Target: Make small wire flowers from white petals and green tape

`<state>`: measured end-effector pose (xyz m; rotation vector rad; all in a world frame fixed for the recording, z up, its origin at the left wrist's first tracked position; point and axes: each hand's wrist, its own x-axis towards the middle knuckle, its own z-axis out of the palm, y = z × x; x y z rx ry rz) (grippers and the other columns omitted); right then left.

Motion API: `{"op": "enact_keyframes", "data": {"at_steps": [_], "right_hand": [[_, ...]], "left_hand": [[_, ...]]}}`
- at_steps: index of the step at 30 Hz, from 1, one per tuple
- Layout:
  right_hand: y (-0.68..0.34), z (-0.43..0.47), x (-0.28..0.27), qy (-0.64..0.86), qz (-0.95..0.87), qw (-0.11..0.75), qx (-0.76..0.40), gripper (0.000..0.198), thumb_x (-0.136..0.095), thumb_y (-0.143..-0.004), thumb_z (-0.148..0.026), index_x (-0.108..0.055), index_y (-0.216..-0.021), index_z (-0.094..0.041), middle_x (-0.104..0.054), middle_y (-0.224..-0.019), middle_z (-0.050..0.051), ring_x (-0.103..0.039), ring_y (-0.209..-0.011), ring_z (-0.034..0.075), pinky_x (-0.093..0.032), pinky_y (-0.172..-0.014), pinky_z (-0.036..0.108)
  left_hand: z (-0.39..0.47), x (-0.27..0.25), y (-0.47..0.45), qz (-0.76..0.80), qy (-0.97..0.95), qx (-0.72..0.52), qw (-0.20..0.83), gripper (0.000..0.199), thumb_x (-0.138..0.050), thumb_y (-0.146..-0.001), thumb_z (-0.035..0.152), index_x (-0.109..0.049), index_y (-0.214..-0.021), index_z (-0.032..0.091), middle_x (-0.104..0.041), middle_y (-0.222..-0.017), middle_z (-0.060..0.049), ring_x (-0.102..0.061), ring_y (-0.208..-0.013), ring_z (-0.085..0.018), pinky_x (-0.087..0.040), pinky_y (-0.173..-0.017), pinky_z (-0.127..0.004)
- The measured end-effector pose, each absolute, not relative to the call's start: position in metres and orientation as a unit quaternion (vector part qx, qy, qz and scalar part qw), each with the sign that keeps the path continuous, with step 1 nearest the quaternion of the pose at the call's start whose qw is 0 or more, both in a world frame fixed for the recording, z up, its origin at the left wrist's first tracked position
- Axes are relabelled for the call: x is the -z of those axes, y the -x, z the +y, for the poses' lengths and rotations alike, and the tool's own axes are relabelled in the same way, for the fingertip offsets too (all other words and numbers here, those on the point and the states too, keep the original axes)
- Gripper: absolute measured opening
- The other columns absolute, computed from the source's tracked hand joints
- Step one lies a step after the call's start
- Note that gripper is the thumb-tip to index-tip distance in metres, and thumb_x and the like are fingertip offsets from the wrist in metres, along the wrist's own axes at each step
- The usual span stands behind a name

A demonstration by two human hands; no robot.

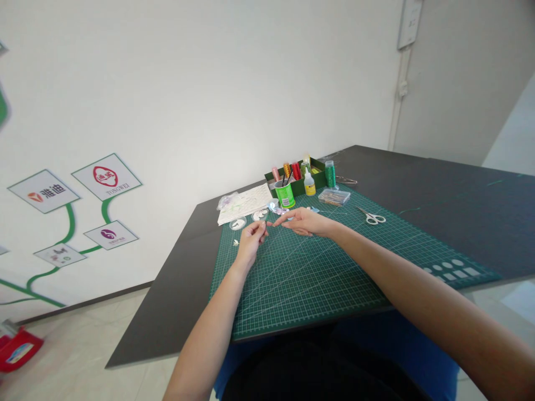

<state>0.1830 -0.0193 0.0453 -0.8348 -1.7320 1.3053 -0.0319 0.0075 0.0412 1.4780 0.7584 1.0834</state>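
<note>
My left hand (252,240) is closed in a pinch above the green cutting mat (301,278). Whatever sits between its fingertips is too small to make out. My right hand (307,222) reaches in from the right with its fingers stretched out, the index fingertip close to the left fingertips; whether they touch cannot be told. Beside the left hand lies a small white piece (236,243). Just beyond are two shallow round dishes, one (238,223) nearer and one (260,214) farther, both with white bits in them. Shiny pale bits (278,208) lie behind the hands.
Farther back stand a green can (285,195) with dark sticks, a yellow-labelled bottle (309,184), a green tray (320,177) of coloured tubes, and a green glitter tube (330,174). A clear case (334,196) and scissors (371,216) lie right; white paper (246,204) lies left.
</note>
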Motion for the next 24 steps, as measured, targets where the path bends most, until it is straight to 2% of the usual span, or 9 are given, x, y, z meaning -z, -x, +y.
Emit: {"op": "enact_keyframes", "data": {"at_steps": [15,24], "right_hand": [[-0.1812,-0.0239,-0.0511,0.338,-0.681,0.397,-0.514,0.042,-0.060,-0.087,-0.034,-0.064,-0.116,-0.005,-0.038,-0.034,-0.012,-0.028,-0.030,0.005,-0.020,-0.034,0.019],[-0.1815,-0.0222,-0.0480,0.343,-0.682,0.396,-0.511,0.043,-0.060,-0.087,-0.035,-0.064,-0.120,-0.007,-0.037,-0.035,-0.012,-0.028,-0.030,0.005,-0.020,-0.034,0.019]], "left_hand": [[0.0094,-0.0386,0.0308,0.331,-0.617,-0.462,0.545,0.041,-0.079,-0.065,0.048,-0.068,-0.082,0.013,-0.053,-0.061,0.002,-0.038,-0.049,-0.005,-0.022,-0.046,-0.019],[0.0058,-0.0439,0.0312,0.318,-0.610,-0.468,0.555,0.036,-0.080,-0.065,0.043,-0.067,-0.081,0.013,-0.050,-0.059,0.003,-0.038,-0.046,-0.004,-0.018,-0.042,-0.018]]}}
